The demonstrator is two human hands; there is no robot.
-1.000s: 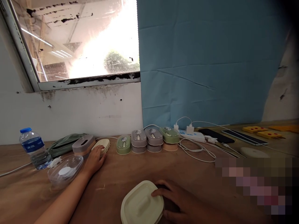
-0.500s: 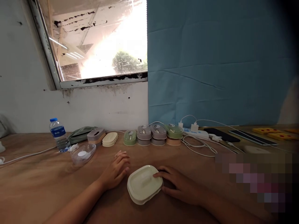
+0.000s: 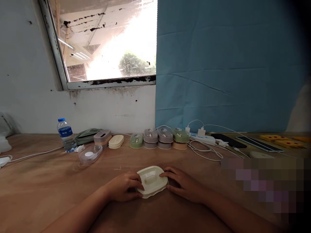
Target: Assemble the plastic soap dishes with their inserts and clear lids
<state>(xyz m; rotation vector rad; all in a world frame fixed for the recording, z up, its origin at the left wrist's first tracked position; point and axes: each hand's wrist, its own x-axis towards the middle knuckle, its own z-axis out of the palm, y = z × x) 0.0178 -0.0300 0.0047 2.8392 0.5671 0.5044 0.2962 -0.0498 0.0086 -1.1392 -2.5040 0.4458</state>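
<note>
A cream-coloured plastic lid (image 3: 152,180), rounded at the corners and with a raised oval in its middle, lies on the table in front of me. Its wavy lower edge suggests more than one layer, but I cannot tell how many. My left hand (image 3: 126,186) grips its left end, fingertips on top and thumb at the near edge. At the opposite end my right hand (image 3: 181,184) holds the rim, with the index finger on the upper face and the thumb low at the side. The undersides of the fingers are hidden.
Along the wall stand a water bottle (image 3: 66,136), a clear plastic cover (image 3: 90,154), more cream lids (image 3: 116,141), a green box (image 3: 136,141) and stacked grey boxes (image 3: 150,138). A power strip (image 3: 202,138) with cables and phones (image 3: 259,144) sits at the right.
My left hand has moved right, from the bare table onto the lid's left end. The right hand keeps its hold. The lid now appears slightly farther up in view, as the camera shifted too.
</note>
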